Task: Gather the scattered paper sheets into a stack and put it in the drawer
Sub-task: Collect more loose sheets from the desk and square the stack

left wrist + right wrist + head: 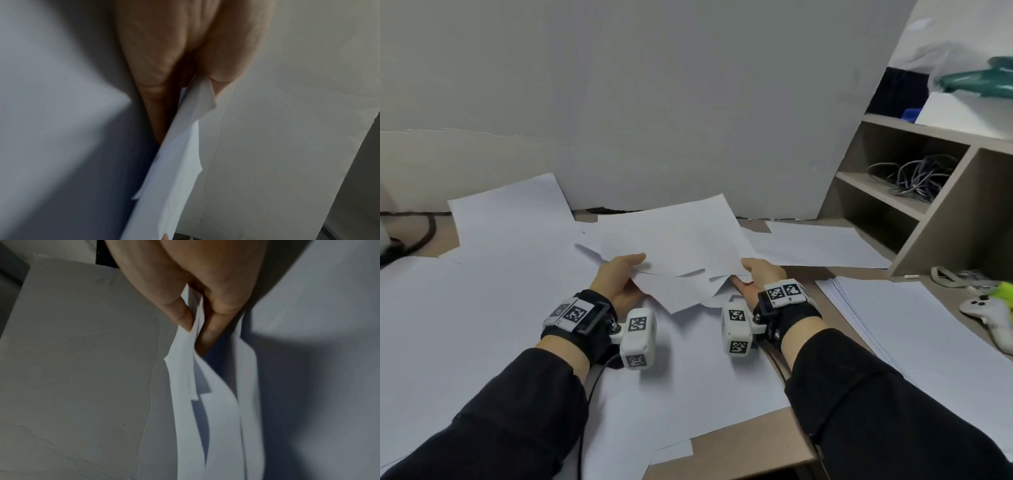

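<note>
A: Item, held sheets (674, 240)?
B: Uneven bunch, edges fanned, raised over the table (739, 442); left hand (619, 277) and right hand (760, 274) each pinch a near corner.
A: Loose sheets (510, 212)?
B: Several around; count unclear. Wall close behind.

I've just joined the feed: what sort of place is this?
Probably an office or lab desk: loose paper sheets cover the desk, a shelf unit holds tangled cables, and a white controller lies at right.

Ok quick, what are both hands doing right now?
Left hand: pinching the bunch of paper sheets.
Right hand: pinching the same bunch's other side.
</note>
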{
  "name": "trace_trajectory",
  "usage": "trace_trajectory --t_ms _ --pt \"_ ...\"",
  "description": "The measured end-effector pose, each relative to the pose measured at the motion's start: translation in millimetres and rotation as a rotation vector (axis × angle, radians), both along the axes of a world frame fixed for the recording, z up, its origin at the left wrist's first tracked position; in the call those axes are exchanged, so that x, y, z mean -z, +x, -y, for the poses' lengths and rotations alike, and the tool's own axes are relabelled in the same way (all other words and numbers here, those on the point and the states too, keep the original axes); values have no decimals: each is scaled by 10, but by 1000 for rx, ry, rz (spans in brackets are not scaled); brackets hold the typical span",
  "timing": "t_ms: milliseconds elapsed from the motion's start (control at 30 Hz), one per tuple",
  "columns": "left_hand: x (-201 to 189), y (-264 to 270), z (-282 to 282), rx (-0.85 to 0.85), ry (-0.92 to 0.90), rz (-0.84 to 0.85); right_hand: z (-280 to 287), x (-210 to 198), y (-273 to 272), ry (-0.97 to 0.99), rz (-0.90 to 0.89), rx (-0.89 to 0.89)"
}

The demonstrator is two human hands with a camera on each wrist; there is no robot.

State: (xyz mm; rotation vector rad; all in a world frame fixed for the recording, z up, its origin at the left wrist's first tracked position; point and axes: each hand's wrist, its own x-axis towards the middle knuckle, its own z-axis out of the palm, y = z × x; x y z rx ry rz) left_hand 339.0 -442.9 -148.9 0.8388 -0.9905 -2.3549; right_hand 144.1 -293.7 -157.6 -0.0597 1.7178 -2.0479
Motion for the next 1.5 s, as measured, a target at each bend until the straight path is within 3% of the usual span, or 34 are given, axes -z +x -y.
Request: trace_trajectory --t_ms 33,100,467,600,767,1000,1100,1200,1300,1367,1433,1500 --pt "2 9 17 -22 27 6 -21 -2 16 -107 119 -38" --pt "45 -8 82 -66 22 12 -60 -20 46 -156 191 -67" --pt "-102 97 0 -75 -119 113 -499 -189 -14 137 229 -424" --pt "-93 114 38 -87 -147 145 -490 -150 -206 87 235 -135" --pt "-82 96 43 -43 -147 163 -443 -186 -319 328 68 -28" --pt "-66 73 23 -52 -141 161 -227 -222 -63 438 -40 -319" --pt "-40 67 37 -82 -158 176 -198 -255 -47 548 -70 -361" --pt "-25 68 54 -100 -186 157 -168 -284 -103 621 -164 -283" --pt "-65 78 70 -113 -292 130 -123 -318 -317 640 -322 -83" --pt "-95 80 93 -126 -394 123 -121 -370 -431 795 -413 -82" --pt "-116 83 114 -144 -464 122 -103 -322 -615 1070 -673 -114" --pt "-100 78 147 -170 -492 103 -111 -435 -568 970 -592 -89"
